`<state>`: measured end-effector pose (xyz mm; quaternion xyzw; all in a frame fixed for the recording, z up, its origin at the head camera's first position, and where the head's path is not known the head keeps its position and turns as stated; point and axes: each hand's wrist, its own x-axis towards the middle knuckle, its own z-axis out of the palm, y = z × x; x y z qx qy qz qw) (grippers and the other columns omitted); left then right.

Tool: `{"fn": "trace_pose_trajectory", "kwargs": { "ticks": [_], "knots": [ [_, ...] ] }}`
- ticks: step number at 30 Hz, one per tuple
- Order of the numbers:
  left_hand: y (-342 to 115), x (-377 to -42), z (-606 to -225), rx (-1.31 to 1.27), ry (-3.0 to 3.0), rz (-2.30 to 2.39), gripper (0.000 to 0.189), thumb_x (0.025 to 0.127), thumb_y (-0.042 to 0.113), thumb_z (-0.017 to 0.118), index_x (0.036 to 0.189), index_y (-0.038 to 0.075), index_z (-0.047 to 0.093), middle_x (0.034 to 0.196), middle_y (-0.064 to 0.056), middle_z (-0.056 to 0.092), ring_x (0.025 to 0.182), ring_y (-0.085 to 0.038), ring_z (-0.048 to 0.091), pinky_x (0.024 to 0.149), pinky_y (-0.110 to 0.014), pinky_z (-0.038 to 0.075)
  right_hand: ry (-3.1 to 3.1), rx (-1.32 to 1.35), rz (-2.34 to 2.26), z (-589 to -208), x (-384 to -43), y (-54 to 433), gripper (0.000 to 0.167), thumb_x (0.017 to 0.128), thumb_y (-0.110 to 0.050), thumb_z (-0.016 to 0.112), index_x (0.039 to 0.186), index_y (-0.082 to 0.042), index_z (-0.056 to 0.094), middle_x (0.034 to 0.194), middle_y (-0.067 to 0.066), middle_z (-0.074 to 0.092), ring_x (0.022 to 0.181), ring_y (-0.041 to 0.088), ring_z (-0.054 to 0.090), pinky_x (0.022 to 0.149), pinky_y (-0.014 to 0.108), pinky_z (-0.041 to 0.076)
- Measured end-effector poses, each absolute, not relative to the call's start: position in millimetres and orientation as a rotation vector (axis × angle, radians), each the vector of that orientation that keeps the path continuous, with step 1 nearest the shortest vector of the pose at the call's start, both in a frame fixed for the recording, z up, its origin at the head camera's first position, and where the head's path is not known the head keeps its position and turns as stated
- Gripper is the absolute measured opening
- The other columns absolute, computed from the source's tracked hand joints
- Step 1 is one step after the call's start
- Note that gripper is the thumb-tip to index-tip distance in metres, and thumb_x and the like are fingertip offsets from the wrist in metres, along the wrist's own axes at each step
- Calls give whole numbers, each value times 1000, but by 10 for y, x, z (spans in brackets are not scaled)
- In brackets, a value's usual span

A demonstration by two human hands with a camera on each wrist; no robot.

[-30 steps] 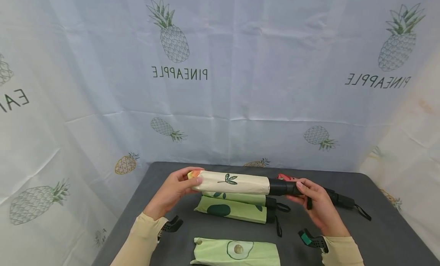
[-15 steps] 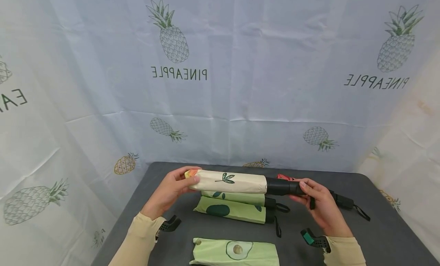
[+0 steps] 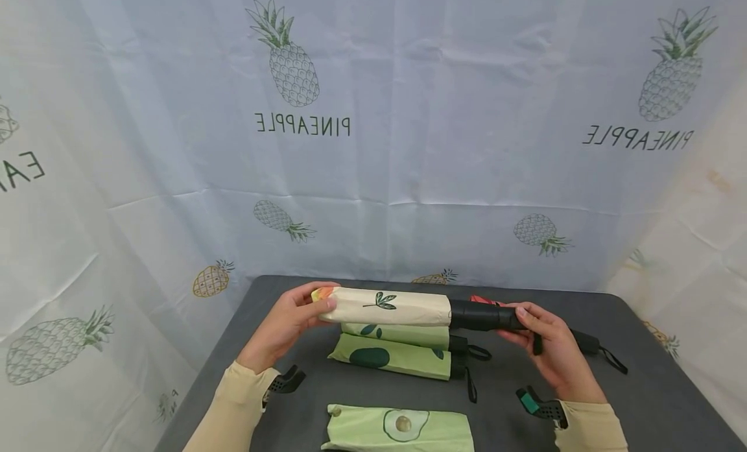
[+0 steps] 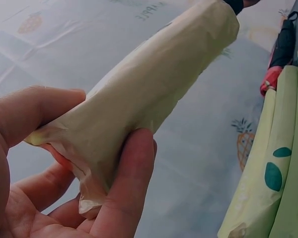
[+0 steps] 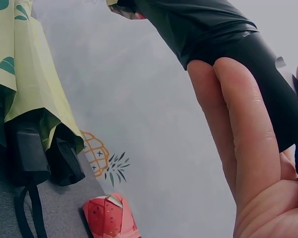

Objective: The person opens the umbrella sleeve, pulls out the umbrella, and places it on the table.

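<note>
Head view, and above the bench [image 3: 292, 419] the left grip [image 3: 286, 322] pinched the cream sleeve [image 3: 414, 309], the right grip [image 3: 548, 348] held the black umbrella [image 3: 475, 315], more of it bared than a second earlier, so it was apparently sliding out!

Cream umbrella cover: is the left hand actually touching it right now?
Touching. The left wrist view shows it plainly: the left hand grips one end of the cream umbrella cover, with the material creased between its fingers.
</note>
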<state>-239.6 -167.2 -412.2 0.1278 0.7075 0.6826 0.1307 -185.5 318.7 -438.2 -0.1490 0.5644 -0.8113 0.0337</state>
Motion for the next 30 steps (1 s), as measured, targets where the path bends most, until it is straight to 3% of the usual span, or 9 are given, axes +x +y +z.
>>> {"fn": "trace_pose_trajectory", "kwargs": {
  "ticks": [5,21,26,30],
  "knots": [
    [-1672,-2393,-4109,364,2059,1980,59,104,24,76,155,3,56,139,-16,62,117,-26,69,100,-39,66,1732,-468,-2492,-4380,-1856,3207,36,118,-5,40,127,-13,74,129,-3,69,116,12,76,100,28,64],
    [-1725,-2406,-4100,358,2043,1996,61,104,26,77,156,4,55,139,-16,61,116,-27,69,103,-46,65,1729,-460,-2503,-4366,-1837,3284,36,118,-7,39,124,-13,74,127,-4,67,115,11,76,99,28,64],
    [-1739,-2405,-4084,359,2049,1997,64,104,26,77,158,1,52,139,-16,60,116,-27,69,101,-42,66,1716,-452,-2515,-4364,-1839,3285,36,118,-6,39,124,-12,75,127,-4,68,114,12,76,98,28,65],
    [-1742,-2396,-4075,363,2050,1996,59,104,26,76,155,5,55,138,-16,60,116,-27,69,99,-39,66,1711,-457,-2521,-4366,-1845,3295,37,118,-5,39,125,-11,75,128,-3,68,114,13,76,98,29,65]
  ]
}}
